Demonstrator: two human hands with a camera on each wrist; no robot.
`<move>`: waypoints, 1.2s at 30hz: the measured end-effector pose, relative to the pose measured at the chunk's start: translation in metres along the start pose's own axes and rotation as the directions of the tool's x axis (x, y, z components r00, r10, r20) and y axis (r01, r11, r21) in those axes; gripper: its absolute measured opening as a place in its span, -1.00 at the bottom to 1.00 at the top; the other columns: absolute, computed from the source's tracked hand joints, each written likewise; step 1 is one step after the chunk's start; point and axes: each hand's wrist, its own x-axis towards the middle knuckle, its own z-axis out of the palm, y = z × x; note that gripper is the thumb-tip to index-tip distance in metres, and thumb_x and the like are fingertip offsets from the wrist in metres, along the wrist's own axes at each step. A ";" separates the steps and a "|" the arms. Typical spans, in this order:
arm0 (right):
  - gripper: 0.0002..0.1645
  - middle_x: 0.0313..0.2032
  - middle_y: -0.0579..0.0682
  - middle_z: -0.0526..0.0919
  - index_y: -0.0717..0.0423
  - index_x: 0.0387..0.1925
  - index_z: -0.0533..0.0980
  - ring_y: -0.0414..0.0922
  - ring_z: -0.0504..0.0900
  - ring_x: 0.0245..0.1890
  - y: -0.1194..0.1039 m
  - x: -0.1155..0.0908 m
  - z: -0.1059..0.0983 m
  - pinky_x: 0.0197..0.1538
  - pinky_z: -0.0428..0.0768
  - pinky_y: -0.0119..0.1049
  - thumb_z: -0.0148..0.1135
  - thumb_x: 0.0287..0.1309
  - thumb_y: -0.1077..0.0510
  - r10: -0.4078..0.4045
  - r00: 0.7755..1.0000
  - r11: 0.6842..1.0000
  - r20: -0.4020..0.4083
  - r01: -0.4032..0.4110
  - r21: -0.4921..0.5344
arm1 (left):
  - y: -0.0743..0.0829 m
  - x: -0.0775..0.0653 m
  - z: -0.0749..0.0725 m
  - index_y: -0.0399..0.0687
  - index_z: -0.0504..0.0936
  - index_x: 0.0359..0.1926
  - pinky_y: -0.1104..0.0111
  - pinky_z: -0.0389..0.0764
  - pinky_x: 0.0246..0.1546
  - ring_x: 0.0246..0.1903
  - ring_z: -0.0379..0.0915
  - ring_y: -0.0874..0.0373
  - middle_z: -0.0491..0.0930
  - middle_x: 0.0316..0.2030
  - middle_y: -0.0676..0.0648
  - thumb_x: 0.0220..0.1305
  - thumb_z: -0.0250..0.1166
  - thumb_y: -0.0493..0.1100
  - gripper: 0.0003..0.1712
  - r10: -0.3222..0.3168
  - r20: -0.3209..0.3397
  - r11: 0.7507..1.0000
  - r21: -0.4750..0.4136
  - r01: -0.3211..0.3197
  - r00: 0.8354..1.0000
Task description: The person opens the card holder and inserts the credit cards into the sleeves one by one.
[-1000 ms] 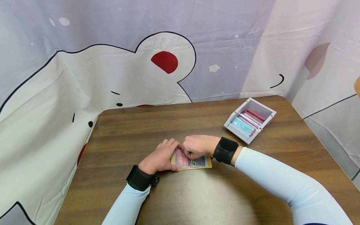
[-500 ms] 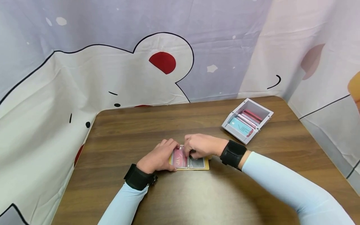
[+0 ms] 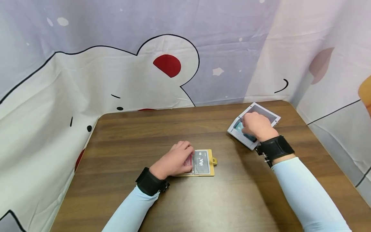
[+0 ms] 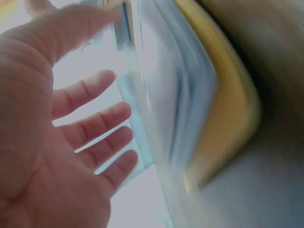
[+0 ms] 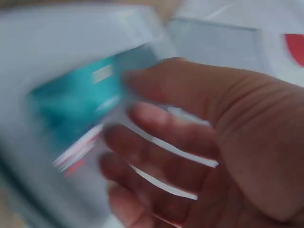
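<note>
A yellow card holder (image 3: 212,154) lies spread open on the table. Its right pocket shows a grey VIP card (image 3: 202,162); a pink card (image 3: 188,160) on the left side is mostly covered by my left hand (image 3: 175,161). That hand rests over the holder's left half, its fingers loosely extended, and the left wrist view shows the thumb by the page edges. Farther right, my right hand (image 3: 257,126) reaches into a grey box (image 3: 240,139). Its thumb is at a teal card (image 5: 71,102), with the fingers slightly bent beside it; blur hides whether they touch.
The wooden table (image 3: 139,129) meets a printed curtain (image 3: 220,58) at its back edge and sides. The grey box sits near the back right corner. A snap tab (image 3: 214,161) sticks out from the holder's right side.
My right hand has left the holder and moved right and away to the grey box. The grey VIP card is now uncovered. My left hand has shifted slightly right over the pink card.
</note>
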 end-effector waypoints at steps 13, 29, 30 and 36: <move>-0.49 -0.25 0.15 0.66 0.25 -0.15 0.62 0.06 0.54 -0.28 0.051 0.017 0.014 -0.18 0.51 -0.08 0.56 0.04 -0.05 0.069 0.998 0.991 0.006 -0.069 0.118 | 0.033 0.030 0.020 -0.02 0.53 0.09 0.25 0.47 0.29 0.14 0.46 0.12 0.55 0.13 0.00 0.11 0.47 0.37 -0.26 0.089 0.002 0.992 0.094 -0.089 0.996; -0.70 -0.25 0.15 0.73 0.26 -0.15 0.69 0.06 0.55 -0.25 0.058 0.012 0.006 -0.27 0.43 -0.23 0.41 0.23 0.08 0.031 0.996 0.970 -0.087 -0.009 0.244 | 0.027 0.031 0.024 -0.07 0.45 0.22 0.29 0.49 0.25 0.10 0.44 0.13 0.55 0.12 0.00 0.05 0.56 0.28 -0.14 0.065 -0.013 0.998 -0.002 -0.065 0.998; -0.71 -0.25 0.14 0.73 0.23 -0.16 0.70 0.06 0.54 -0.24 0.056 0.009 0.004 -0.26 0.42 -0.20 0.40 0.24 0.07 0.048 0.995 0.968 -0.087 -0.024 0.249 | 0.027 0.031 0.024 -0.07 0.45 0.23 0.29 0.48 0.26 0.11 0.44 0.12 0.55 0.12 0.00 0.04 0.57 0.28 -0.12 0.063 -0.014 0.998 -0.008 -0.063 0.998; -0.73 -0.37 0.03 0.67 0.17 -0.28 0.65 0.02 0.54 -0.30 0.035 -0.011 -0.011 -0.28 0.41 -0.16 0.39 0.23 0.01 0.121 0.986 0.946 -0.117 -0.079 0.313 | 0.023 0.030 0.019 -0.06 0.42 0.33 0.26 0.48 0.25 0.15 0.40 0.10 0.48 0.20 -0.01 0.04 0.55 0.25 -0.07 0.070 -0.028 0.996 -0.056 -0.072 0.997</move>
